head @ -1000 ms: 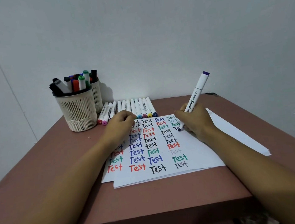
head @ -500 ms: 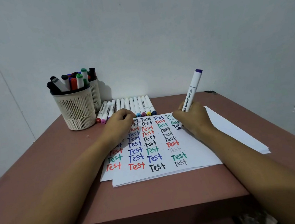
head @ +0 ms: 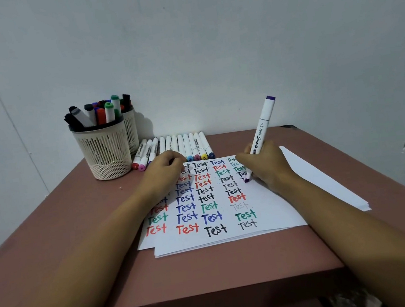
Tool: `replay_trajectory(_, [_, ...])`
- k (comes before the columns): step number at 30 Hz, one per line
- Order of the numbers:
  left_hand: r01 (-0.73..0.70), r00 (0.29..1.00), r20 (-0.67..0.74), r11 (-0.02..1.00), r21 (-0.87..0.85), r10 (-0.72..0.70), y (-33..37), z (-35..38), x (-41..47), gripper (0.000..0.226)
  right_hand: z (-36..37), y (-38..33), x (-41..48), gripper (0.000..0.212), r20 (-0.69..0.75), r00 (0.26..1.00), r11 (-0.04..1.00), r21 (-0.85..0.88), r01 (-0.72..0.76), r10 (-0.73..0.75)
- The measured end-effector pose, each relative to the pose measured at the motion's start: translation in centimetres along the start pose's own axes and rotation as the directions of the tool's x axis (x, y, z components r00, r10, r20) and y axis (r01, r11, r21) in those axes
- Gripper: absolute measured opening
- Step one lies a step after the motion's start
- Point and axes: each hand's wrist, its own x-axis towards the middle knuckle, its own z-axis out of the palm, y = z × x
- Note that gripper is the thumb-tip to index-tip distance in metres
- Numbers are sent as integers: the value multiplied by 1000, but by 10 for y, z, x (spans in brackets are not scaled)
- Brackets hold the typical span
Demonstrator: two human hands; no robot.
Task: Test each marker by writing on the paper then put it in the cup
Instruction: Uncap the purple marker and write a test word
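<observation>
Both hands sit on the paper (head: 274, 208) at mid-frame. My right hand (head: 266, 163) grips the purple marker (head: 264, 122); its long axis leans steeply, tip down and left touching the sheet beside the rightmost "Test" column, capped end up and right. My left hand (head: 165, 169) rests knuckles-up on the paper's upper-left corner, fingers curled under, and I cannot tell whether it holds anything. Two cups stand at left on the bench (head: 53, 235): the front cup (head: 105, 152) is full of markers, the second cup (head: 132, 134) behind it. Roughly eleven markers (head: 182, 145) lie in a row, pointing toward the wall.
</observation>
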Motion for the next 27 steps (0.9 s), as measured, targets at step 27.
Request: replay_trajectory(27, [9, 1000, 14, 1000, -1, -9, 1, 0, 0, 19, -1, 2, 2, 21, -168, 986, 998, -62, -18, 7])
